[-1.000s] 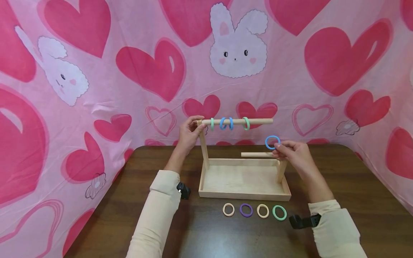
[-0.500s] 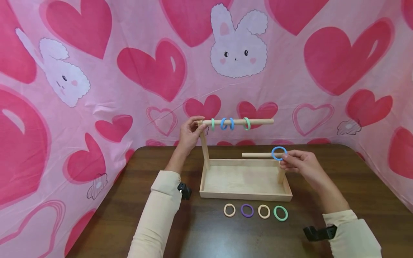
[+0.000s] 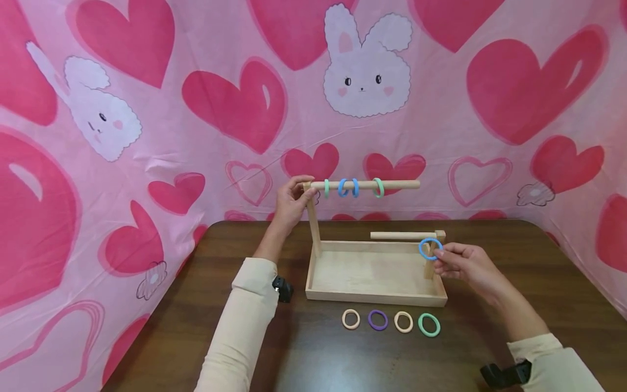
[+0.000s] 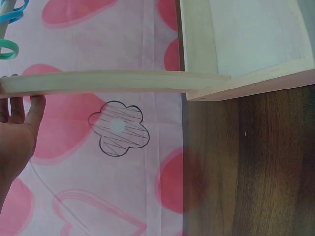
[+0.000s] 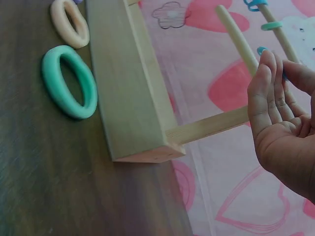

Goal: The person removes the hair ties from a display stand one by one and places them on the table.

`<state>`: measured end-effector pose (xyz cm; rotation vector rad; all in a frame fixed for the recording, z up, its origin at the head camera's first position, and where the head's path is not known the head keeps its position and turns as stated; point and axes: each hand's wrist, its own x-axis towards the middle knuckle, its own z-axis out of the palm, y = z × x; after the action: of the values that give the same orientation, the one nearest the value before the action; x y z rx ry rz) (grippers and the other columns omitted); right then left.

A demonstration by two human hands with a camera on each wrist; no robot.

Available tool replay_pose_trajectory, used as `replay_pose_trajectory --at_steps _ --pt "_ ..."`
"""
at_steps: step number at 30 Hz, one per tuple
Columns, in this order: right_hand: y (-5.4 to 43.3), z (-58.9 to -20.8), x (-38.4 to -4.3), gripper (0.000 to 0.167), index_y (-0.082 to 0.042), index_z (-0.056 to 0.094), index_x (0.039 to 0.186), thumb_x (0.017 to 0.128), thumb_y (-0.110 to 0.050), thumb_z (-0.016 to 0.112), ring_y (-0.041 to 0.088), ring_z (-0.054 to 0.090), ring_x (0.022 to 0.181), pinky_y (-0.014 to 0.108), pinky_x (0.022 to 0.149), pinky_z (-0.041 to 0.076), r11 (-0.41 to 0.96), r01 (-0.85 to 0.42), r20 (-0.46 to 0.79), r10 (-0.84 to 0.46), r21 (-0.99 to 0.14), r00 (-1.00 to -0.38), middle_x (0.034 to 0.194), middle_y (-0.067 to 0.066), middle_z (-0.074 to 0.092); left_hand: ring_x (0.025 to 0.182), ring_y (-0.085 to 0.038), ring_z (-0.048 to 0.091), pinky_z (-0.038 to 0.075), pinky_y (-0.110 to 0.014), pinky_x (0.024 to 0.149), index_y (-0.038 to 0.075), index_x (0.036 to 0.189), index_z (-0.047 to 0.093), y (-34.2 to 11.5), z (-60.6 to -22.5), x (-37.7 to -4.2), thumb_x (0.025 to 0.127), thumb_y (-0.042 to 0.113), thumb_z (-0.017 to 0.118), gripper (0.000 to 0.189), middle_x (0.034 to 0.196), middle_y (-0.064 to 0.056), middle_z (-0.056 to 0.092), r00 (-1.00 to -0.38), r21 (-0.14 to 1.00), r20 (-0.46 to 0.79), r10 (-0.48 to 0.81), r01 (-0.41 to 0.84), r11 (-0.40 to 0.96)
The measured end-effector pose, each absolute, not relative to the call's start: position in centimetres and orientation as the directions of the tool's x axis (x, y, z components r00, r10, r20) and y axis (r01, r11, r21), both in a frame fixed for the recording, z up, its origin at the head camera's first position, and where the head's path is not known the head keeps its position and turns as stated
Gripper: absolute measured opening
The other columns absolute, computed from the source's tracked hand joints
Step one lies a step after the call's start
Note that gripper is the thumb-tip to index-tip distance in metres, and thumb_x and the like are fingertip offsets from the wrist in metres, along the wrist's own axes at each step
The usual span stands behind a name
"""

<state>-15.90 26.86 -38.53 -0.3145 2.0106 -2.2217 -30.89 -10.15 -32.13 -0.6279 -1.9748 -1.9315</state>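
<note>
Blue and closed in shape, a round smooth ring (image 3: 420,249) is pinched between the thumb and fingers of the right hand (image 3: 465,268). It is in front of the right post (image 3: 429,269) of a pale wooden stand; whether it touches this post, I cannot tell. In the right wrist view, the fingers hide most of it. The left hand (image 3: 292,204) grips the top of the left post (image 3: 315,228), with the thumb and fingers around it.

From this top, a round wooden upper rod (image 3: 401,184) goes to the right, and around it hang four rings: one mint green (image 3: 326,189), two blue, one mint green (image 3: 381,188). A lower rod (image 3: 401,236) goes from the right post to the left. Both posts rise from a shallow rectangular wooden tray (image 3: 376,298).

Before the tray, on the dark brown wooden counter (image 3: 352,365), four rings lie flat in a row, apart from each other: cream (image 3: 343,319), purple (image 3: 369,320), cream (image 5: 59,22) and green (image 5: 54,83). Behind the counter hangs a pink cloth with hearts (image 3: 235,114).
</note>
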Motion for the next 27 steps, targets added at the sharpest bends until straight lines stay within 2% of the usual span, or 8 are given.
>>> replay_pose_trajectory --at_steps 4,10,15,27 --pt "27.3 -39.2 -15.6 0.030 -0.018 0.072 0.093 0.105 -0.004 0.049 0.004 0.073 0.075 0.021 0.070 0.060 -0.110 -0.014 0.044 -0.277 -0.994 -0.960 0.081 -0.007 0.074 0.077 -0.003 0.066 0.051 -0.018 0.069 -0.009 0.121 0.062 -10.1 -32.1 -30.8 0.093 -0.006 0.066 0.029 0.093 -0.006 0.072 -0.858 0.863 0.505 0.092 0.506 -0.011" --pt "27.9 -40.1 -15.0 0.030 -0.021 0.072 0.093 0.105 -0.005 0.049 0.003 0.072 0.076 0.020 0.071 0.060 -0.066 0.030 -0.007 -0.330 -0.997 -0.944 0.082 -0.009 0.075 0.078 -0.005 0.066 0.051 -0.018 0.067 -0.009 0.120 0.063 -10.1 -32.0 -30.7 0.093 -0.006 0.066 0.027 0.095 -0.015 0.072 -0.858 0.861 0.506 0.083 0.508 0.003" --pt "28.3 -41.1 -14.6 0.030 -0.020 0.071 0.096 0.106 -0.006 0.047 0.002 0.072 0.078 0.021 0.073 0.061 -0.041 0.069 -0.045 -0.420 -0.997 -0.907 0.085 -0.010 0.075 0.078 -0.008 0.066 0.051 -0.018 0.066 -0.008 0.120 0.063 -10.0 -32.0 -30.8 0.094 -0.004 0.066 0.027 0.096 -0.019 0.071 -0.857 0.859 0.509 0.084 0.511 0.014" --pt "29.3 -43.1 -13.4 0.028 -0.020 0.069 0.100 0.108 -0.010 0.044 0.001 0.071 0.080 0.020 0.076 0.060 0.026 0.184 -0.168 -0.551 -0.983 -0.817 0.088 -0.011 0.074 0.077 -0.002 0.063 0.052 -0.018 0.071 -0.008 0.121 0.063 -10.0 -32.1 -30.8 0.094 -0.004 0.066 0.028 0.100 -0.023 0.069 -0.858 0.860 0.507 0.087 0.510 0.023"
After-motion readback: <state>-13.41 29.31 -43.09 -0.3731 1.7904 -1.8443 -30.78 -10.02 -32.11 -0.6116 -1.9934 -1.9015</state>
